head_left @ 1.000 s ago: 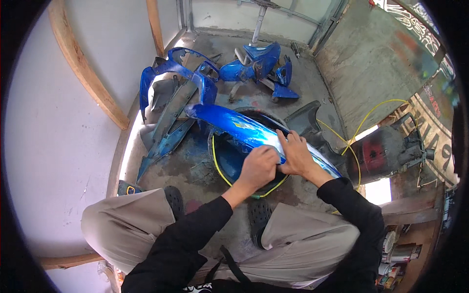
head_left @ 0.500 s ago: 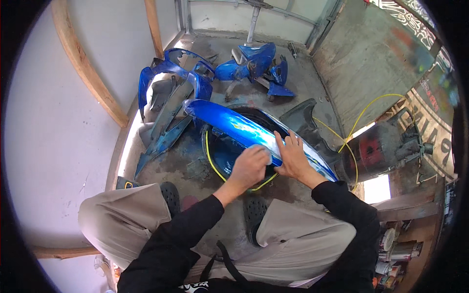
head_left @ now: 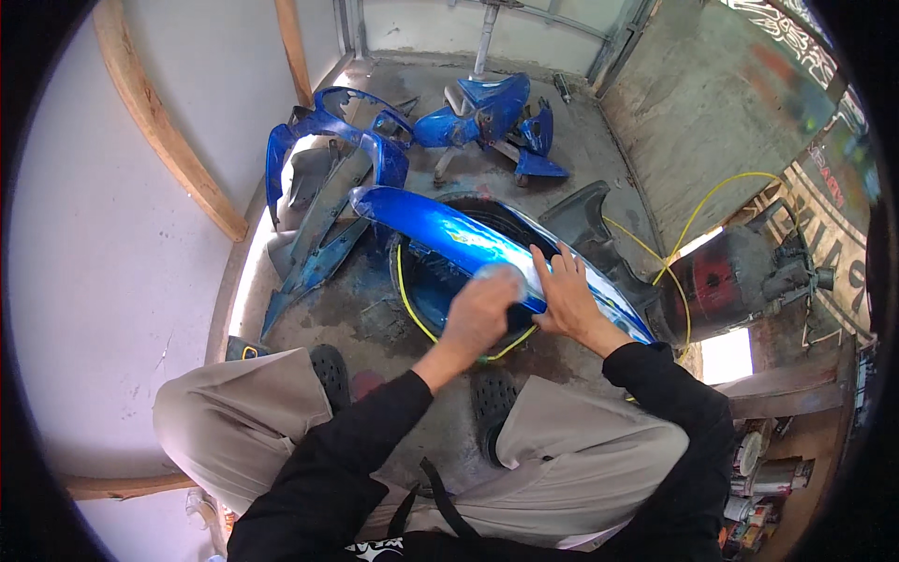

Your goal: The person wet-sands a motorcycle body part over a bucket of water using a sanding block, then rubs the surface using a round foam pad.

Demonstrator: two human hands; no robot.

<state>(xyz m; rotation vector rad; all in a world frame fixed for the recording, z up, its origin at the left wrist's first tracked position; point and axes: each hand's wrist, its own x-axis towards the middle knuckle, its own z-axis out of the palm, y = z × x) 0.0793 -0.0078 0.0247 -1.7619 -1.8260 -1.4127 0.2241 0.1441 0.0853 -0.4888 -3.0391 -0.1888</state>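
Fingers of the right hand (head_left: 568, 302) are spread apart and laid over a long, curved, glossy blue-and-white plastic panel (head_left: 426, 228), apparently to steady it, with the thumb toward the near edge. Just to their left, the fingers of the left hand (head_left: 482, 307) are curled at the same near edge, with a pale, blurred patch by their tips; I cannot tell whether they clamp on it. Running slantwise beneath both sets of fingers, the panel reaches away to the upper left and back toward the right forearm, across the mouth of a round black tub (head_left: 408, 304) with a yellow strip along its rim, which probably serves as a prop; most contact between them is hidden. Beyond the fingers to the left, an arched blue plastic fairing (head_left: 390, 167) lies close to the panel's far tip, near long grey-blue plastic strips (head_left: 314, 245), so that end has little free room. Farther off sits a cluster of blue fairing pieces (head_left: 506, 108). Right of the fingers, a dark grey moulded plastic piece (head_left: 573, 225) and a black cylindrical tank with a red patch (head_left: 716, 286), plus a looping yellow hose (head_left: 750, 174), crowd that side. Below the fingers, a dark perforated clog (head_left: 493, 401) stands near the tub.
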